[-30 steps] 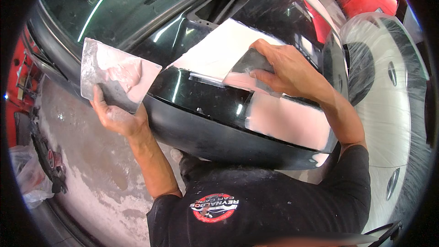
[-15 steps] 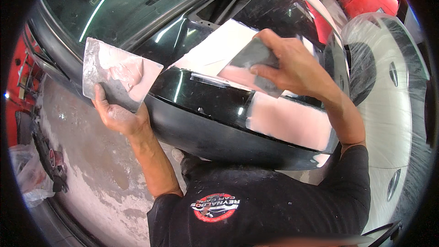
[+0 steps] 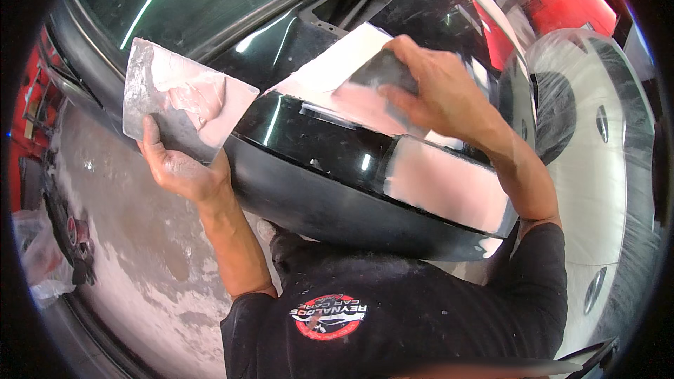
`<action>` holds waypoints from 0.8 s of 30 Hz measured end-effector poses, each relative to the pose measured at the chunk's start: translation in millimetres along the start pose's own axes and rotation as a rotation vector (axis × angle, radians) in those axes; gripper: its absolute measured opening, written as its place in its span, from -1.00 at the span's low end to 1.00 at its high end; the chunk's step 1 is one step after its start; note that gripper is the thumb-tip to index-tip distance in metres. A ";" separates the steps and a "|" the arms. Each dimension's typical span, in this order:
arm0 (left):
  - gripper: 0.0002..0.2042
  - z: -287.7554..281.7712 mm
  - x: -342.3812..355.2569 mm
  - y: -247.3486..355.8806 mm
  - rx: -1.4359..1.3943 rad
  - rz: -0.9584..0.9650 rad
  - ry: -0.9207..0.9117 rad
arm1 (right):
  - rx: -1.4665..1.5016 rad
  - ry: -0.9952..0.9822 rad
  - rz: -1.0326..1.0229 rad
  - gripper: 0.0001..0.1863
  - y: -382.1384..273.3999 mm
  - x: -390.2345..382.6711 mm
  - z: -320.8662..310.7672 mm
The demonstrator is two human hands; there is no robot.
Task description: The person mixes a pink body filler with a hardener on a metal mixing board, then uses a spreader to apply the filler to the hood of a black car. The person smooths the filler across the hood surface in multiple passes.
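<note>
At the left, my left hand (image 3: 184, 166) grips the near edge of a flat grey plate (image 3: 146, 102), its thumb on top. Pale pink body filler (image 3: 200, 98) is smeared in a thick lump over the plate. My right hand (image 3: 446, 88) is closed on a dark grey spreader (image 3: 379, 74), thumb on its near face. The spreader lies tilted against the black car panel (image 3: 288, 126), over a white and pink filler patch (image 3: 333, 63). Nearer me, a smooth pink filler patch (image 3: 446, 186) covers another part of the panel.
The windshield (image 3: 189, 0) is at the upper left, with a rectangular opening (image 3: 358, 0) in the bodywork beside it. A plastic-covered white car (image 3: 590, 189) stands close on the right. Red bodywork (image 3: 569, 0) shows at the far right. Stained concrete floor (image 3: 133, 203) lies lower left.
The view has shifted slightly. My right hand and the spreader have moved a little to the left over the filler patch. The left hand keeps holding the plate, a bit higher in view.
</note>
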State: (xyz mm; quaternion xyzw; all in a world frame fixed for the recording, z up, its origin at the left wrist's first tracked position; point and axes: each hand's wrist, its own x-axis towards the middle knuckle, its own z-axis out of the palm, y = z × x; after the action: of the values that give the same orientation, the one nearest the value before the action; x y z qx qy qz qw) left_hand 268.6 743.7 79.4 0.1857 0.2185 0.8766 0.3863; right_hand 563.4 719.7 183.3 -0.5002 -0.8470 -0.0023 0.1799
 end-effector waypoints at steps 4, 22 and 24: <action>-0.64 0.5 1.5 0.2 -0.036 0.001 -0.004 | 0.067 0.120 0.079 -0.61 0.6 -1.1 -23.6; -0.60 15.4 -8.0 -0.4 0.303 0.174 0.113 | 0.020 -0.141 -0.015 -0.62 16.7 -45.8 -7.4; -0.59 13.1 -6.7 -0.8 0.287 0.166 0.103 | -0.018 -0.121 -0.033 -0.63 15.2 -47.6 -5.7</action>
State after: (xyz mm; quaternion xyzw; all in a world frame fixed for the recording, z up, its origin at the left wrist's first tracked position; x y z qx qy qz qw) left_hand 279.7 742.3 88.8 0.2113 0.3449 0.8737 0.2704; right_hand 598.7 685.9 171.4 -0.4871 -0.8643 0.0172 0.1239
